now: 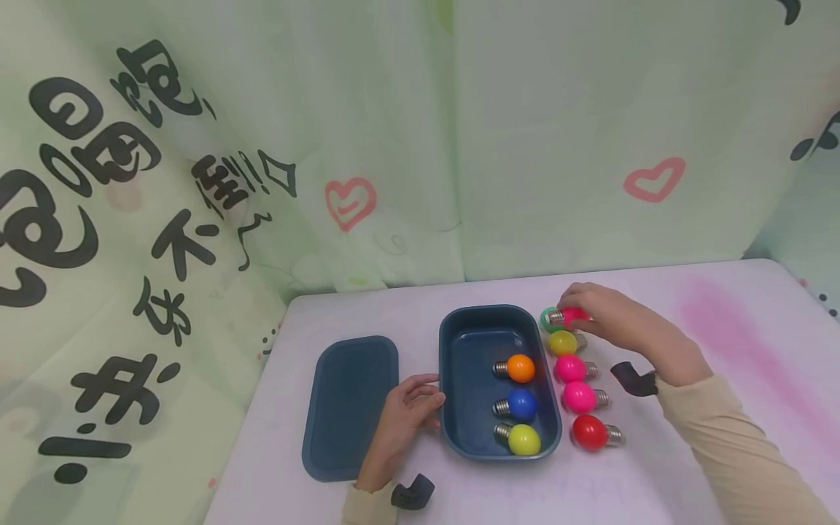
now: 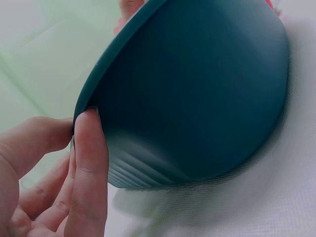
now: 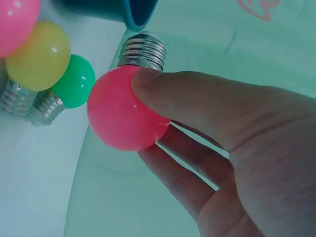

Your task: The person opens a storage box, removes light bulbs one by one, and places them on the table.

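Observation:
My right hand [image 1: 607, 315] pinches a pink light bulb [image 3: 123, 111] between thumb and fingers, its metal screw base pointing toward the dark blue box [image 1: 464, 386]. This bulb is held over a green bulb [image 3: 75, 81] at the far end of a row right of the box. With thumb and forefinger, my left hand [image 1: 405, 419] pinches the box's left rim. Inside the box, along its right side, lie an orange bulb [image 1: 521, 368], a blue bulb [image 1: 523, 404] and a yellow bulb [image 1: 525, 440], screw bases to the left.
Below the green bulb, the row holds a yellow bulb [image 1: 562, 343], two pink bulbs [image 1: 569, 368] and a red bulb [image 1: 589, 432]. A flat dark blue lid [image 1: 351, 408] lies left of the box. A printed curtain [image 1: 538, 146] hangs behind the table [image 1: 709, 430].

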A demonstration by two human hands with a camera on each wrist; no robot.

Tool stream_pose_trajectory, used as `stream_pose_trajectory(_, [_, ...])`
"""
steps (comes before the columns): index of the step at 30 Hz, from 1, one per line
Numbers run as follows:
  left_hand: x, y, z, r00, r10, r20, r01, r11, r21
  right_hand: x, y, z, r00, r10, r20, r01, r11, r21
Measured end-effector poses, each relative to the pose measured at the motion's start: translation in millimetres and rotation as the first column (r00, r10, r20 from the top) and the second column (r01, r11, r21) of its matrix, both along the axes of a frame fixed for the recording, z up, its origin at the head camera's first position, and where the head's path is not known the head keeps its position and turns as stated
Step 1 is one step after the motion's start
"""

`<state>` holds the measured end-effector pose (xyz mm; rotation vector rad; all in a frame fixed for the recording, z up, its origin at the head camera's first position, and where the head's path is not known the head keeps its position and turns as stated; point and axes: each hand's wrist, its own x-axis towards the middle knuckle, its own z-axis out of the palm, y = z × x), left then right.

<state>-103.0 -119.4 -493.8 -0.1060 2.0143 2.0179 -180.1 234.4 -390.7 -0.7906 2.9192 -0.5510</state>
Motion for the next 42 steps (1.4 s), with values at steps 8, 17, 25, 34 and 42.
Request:
stream_pose_trajectory(8, [-0.7,-0.8,1.1,1.000,-0.012,-0.004,0.012,1.000,0.010,-2.6,14.6,-9.8,1.000,-0.022,0.014,0.022,1.000,-0.006])
stream_pose_trajectory(17, [-1.1,-1.7,0.6,1.000,-0.012,-0.003,0.012,1.000,0.003,-9.0,29.3,-20.2,0.999,-0.025,0.019,0.025,1.000,0.013])
stream_pose_trajectory(25, [-0.8,-2.5,0.3,1.000,-0.018,-0.007,0.018,1.000,0.008,-11.2,36.7,-29.6,0.999,-0.040,0.026,0.039,0.999,0.011])
stream_pose_trajectory(34, [-0.4,-1.4,1.6,1.000,-0.012,0.010,0.012,1.000,-0.003,-15.0,44.8,-39.8,0.999,-0.040,0.023,0.040,0.999,0.020])
stream_pose_trajectory(42, [0.1,-1.2,1.9,1.000,-0.011,0.006,0.011,1.000,0.001,-17.6,47.7,-46.5,0.998,-0.044,0.034,0.043,0.999,0.032])
